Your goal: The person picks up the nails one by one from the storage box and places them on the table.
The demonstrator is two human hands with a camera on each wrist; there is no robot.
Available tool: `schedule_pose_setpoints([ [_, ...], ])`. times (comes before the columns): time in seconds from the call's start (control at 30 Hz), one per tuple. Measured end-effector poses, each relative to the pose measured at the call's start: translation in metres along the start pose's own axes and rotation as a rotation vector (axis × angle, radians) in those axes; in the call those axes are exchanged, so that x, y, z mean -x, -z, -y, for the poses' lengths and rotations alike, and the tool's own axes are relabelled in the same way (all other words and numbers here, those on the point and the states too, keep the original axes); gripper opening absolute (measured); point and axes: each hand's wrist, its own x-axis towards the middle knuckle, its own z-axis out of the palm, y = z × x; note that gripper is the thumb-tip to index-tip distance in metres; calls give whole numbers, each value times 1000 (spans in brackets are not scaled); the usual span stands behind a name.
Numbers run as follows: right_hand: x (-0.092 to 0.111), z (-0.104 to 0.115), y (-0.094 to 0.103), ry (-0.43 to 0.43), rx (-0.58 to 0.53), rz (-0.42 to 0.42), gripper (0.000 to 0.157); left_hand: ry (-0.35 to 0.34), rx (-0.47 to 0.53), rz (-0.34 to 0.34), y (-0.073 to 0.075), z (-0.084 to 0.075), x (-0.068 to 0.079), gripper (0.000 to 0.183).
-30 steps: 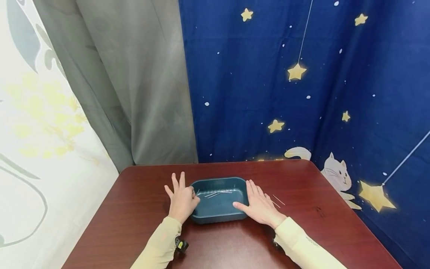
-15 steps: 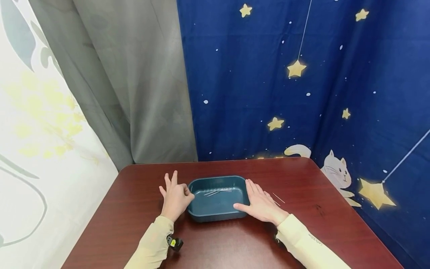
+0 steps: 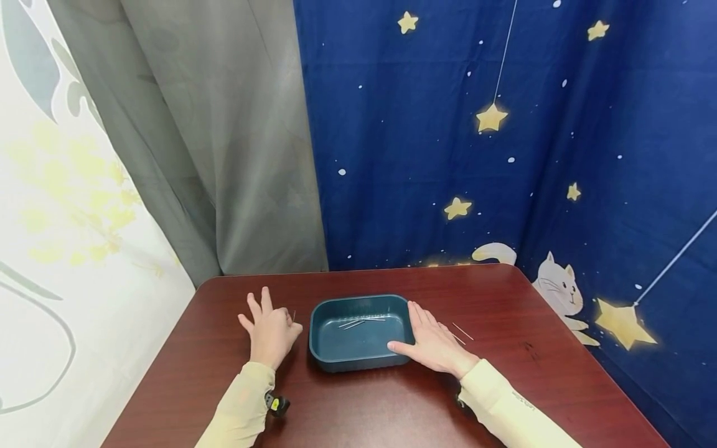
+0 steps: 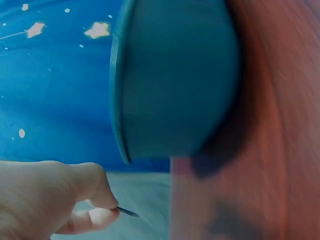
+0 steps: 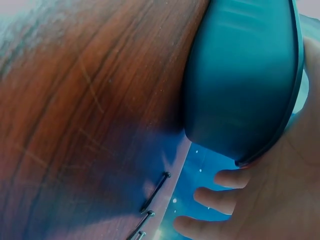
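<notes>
A dark teal plastic tray (image 3: 361, 348) stands on the table, with several thin nails (image 3: 375, 320) lying in it. Left of the tray, my left hand (image 3: 271, 336) pinches a nail between thumb and forefinger while its other fingers spread upward. The left wrist view shows that nail's pointed end (image 4: 128, 212) sticking out past the fingertips. My right hand (image 3: 435, 343) rests on the tray's right rim, fingers straight, thumb reaching over the inside. Beyond it, loose nails (image 3: 463, 331) lie on the table; the right wrist view shows their round heads, one nail (image 5: 156, 191) in full.
The reddish-brown wooden table (image 3: 532, 398) has rounded far corners. Behind it hang a grey curtain (image 3: 269, 186) and a blue curtain (image 3: 392, 155) with stars. A small black device (image 3: 278, 406) is on my left wrist.
My left hand has moved left, from over the tray's left rim to beside the tray, still pinching the nail. The right hand has stayed on the right rim.
</notes>
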Motion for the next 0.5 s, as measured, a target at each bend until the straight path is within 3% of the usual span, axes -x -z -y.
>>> schedule_pose_setpoints([
  [0.17, 0, -1, -1, 3, -7, 6, 106, 23, -68, 18, -5, 20, 8, 27],
  [0.5, -1, -3, -4, 22, 6, -15, 109, -28, -139, 4, -13, 51, 19, 19],
])
